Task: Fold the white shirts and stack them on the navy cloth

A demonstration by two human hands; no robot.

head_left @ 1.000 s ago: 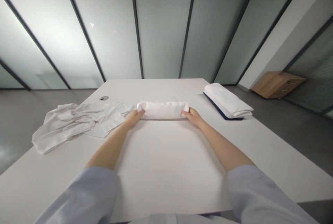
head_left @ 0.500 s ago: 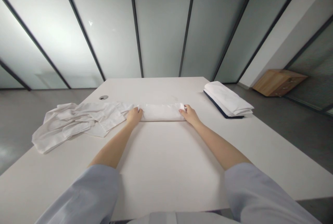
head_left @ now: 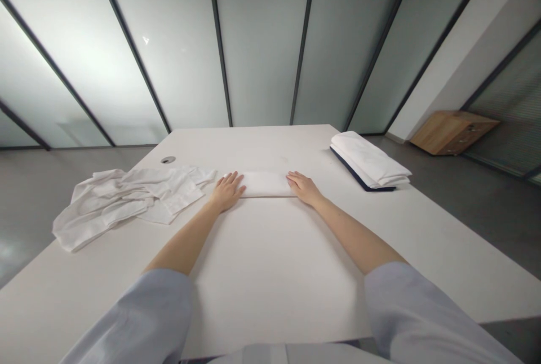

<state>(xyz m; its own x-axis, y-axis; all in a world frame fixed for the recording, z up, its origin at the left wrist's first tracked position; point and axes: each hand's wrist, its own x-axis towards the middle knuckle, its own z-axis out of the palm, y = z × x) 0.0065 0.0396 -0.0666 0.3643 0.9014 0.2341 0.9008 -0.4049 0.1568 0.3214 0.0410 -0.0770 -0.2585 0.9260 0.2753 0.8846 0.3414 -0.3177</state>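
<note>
A folded white cloth (head_left: 267, 185) lies flat in front of me, a narrow band running from left to right. My left hand (head_left: 229, 190) rests on its left end with the fingers spread. On the right end lies my right hand (head_left: 302, 187), palm down, fingers stretched out. Neither hand grips the fabric. Beyond my left hand a crumpled heap of white cloth (head_left: 127, 198) sprawls toward the table's left edge. What kind of garment or linen the folded piece is, I cannot tell.
All this is on a white table (head_left: 279, 274). At its right edge sits a stack of folded white cloth (head_left: 369, 158) over a dark navy layer (head_left: 350, 170). A round cable hole (head_left: 168, 159) is at the back left. A wooden cabinet (head_left: 452, 132) stands on the floor.
Both hands have let go of the cloth's ends and now lie flat on top of it, a little further inward. The cloth looks smoother. The heap and the stack have not moved.
</note>
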